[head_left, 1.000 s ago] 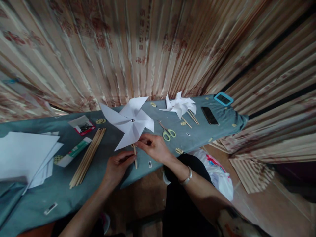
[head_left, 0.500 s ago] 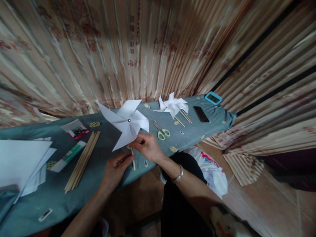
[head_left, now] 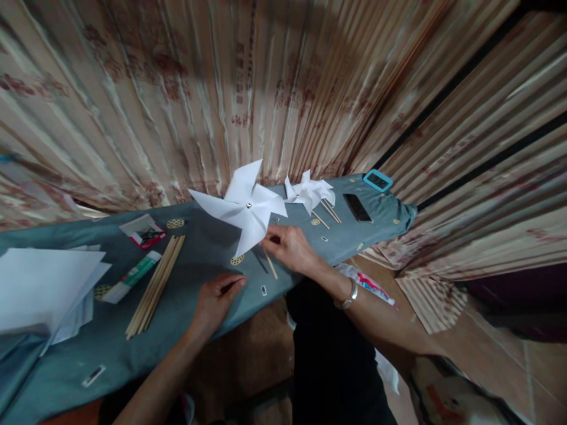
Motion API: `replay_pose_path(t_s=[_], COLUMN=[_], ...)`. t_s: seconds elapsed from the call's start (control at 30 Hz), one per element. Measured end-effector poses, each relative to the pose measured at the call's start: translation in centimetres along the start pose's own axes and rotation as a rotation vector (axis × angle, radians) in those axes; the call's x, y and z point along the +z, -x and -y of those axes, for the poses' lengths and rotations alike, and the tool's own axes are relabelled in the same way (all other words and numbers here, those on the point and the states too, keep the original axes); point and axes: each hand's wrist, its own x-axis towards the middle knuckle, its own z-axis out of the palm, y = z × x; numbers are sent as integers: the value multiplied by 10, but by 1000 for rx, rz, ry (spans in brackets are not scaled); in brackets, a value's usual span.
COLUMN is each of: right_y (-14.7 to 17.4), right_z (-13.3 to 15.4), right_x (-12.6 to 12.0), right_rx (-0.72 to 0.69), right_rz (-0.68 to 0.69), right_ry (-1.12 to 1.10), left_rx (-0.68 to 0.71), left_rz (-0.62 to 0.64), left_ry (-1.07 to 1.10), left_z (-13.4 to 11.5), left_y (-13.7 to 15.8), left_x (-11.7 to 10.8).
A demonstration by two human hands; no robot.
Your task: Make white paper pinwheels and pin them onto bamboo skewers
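Pleated beige curtains [head_left: 266, 88] with reddish print hang behind one long worktop [head_left: 208, 248] under a blue-grey cloth; tiled floor [head_left: 509, 369] at lower right. Two hands in view, both the wearer's.

Right hand [head_left: 287, 248]: thumb and fingers pinched on one thin wooden stick [head_left: 271, 267], just under its paper head. That stick carries one white paper pinwheel [head_left: 248, 221], four blades showing, one shiny pin [head_left: 248, 205] at centre. Pinwheel is held over the middle of the worktop, head tilted up toward the camera, lower stick end free, shadow beside it. One silver bracelet [head_left: 348, 295] on the right wrist.

Left hand [head_left: 217, 298]: loosely curled, nothing visible in it, near the worktop's front edge and apart from the stick; cannot tell whether thumb and fingertips touch.

Right of the pinwheel: cluster of smaller-looking white pinwheels [head_left: 308, 192], overlapping, exact count unclear, three sticks visible. Beyond them, one black smartphone [head_left: 357, 208] and one blue-framed digital display [head_left: 377, 180].

Left side: one bundle of wooden sticks [head_left: 155, 289], several, too tight to count; one green-and-white box [head_left: 135, 276]; one red-and-clear packet [head_left: 144, 231] with dark small contents; one stack of white paper sheets [head_left: 44, 289], count unclear.
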Motion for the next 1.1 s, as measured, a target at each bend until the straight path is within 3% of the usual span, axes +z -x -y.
replay_pose_path(t_s=[0.3,0.7,0.87,1.1], right_y=[17,19,4,-35], right_z=[-29,-88,-114,-142], right_x=[-10,-74,-85,-76], right_rx=[51,272,394,438], right_rz=[21,34,88,141], right_ry=[171,747,851,898], left_rx=[2,-81,-68,-56], left_rz=[34,30,46,58], left_ry=[-72,27,-20,-36], left_z=[0,8,7,7], left_y=[1,0,0,2], left_x=[0,1,1,1])
